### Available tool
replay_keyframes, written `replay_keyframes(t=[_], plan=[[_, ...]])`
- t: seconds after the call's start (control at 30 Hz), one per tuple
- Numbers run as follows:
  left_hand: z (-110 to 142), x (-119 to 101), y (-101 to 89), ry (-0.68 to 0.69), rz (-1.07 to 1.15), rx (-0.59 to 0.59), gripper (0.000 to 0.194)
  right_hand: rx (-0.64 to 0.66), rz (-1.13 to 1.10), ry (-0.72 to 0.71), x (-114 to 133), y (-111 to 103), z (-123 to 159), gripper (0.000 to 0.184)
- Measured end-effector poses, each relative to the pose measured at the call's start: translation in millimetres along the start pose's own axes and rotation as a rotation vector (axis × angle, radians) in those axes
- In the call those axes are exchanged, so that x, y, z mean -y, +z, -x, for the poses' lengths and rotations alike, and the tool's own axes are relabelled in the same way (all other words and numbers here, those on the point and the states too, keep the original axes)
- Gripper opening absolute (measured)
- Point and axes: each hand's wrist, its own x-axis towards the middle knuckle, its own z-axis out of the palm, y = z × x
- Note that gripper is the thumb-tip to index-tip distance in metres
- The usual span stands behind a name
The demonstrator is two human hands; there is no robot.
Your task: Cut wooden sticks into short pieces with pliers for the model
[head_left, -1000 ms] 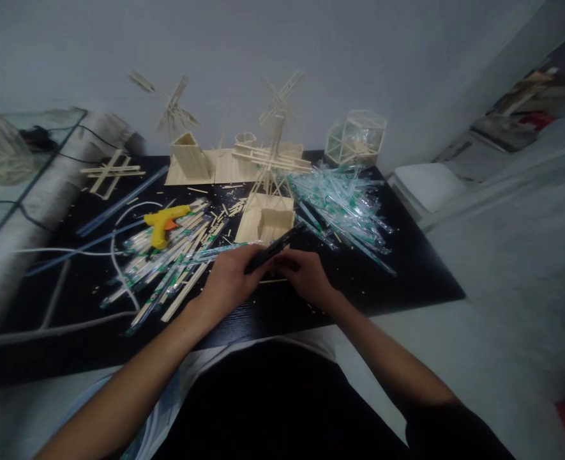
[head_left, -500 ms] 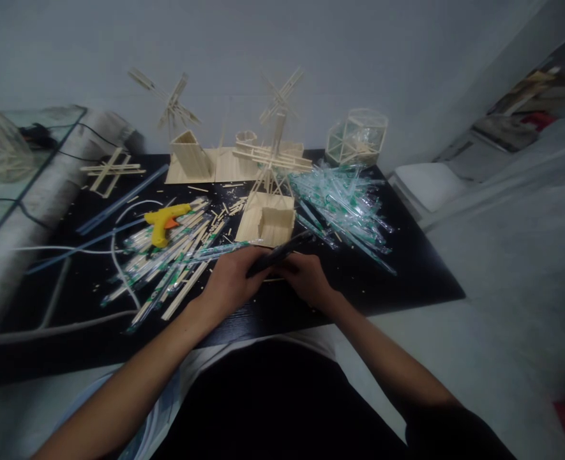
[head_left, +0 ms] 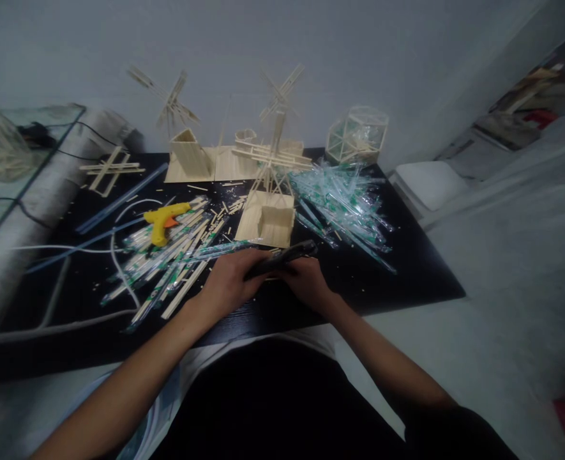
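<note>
My left hand [head_left: 234, 276] is closed around a long, dark hand tool [head_left: 282, 258], whose exact kind I cannot make out. The tool slants up to the right and passes over the fingers of my right hand [head_left: 308, 281]. Those right fingers are curled in against the left ones; a sliver of something pale shows beneath the tool, but what they hold is hidden. Just beyond both hands stands a wooden-stick model [head_left: 246, 223] with a flat base and a low box-shaped wall.
A yellow glue gun [head_left: 165, 222] rests on wrapped chopsticks [head_left: 186, 255] at the left. Torn plastic wrappers [head_left: 349, 204] are heaped at the right. Stick windmill models [head_left: 191, 156] line the back, beside a hexagonal stick frame [head_left: 359, 131]. A white cable [head_left: 113, 249] curls across the black table [head_left: 406, 268].
The dark tool has turned slightly, its far end now lower and showing a broader side. Both hands stay together in nearly the same place.
</note>
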Motion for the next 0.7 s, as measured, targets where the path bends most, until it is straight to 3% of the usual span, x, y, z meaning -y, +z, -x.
replay_keyframes(t=[0.7], plan=[[-2.7, -0.4, -3.4, -0.02, 0.014, 0.049, 0.021, 0.003, 0.023, 0.06, -6.1, 6.0, 5.9, 0.011]])
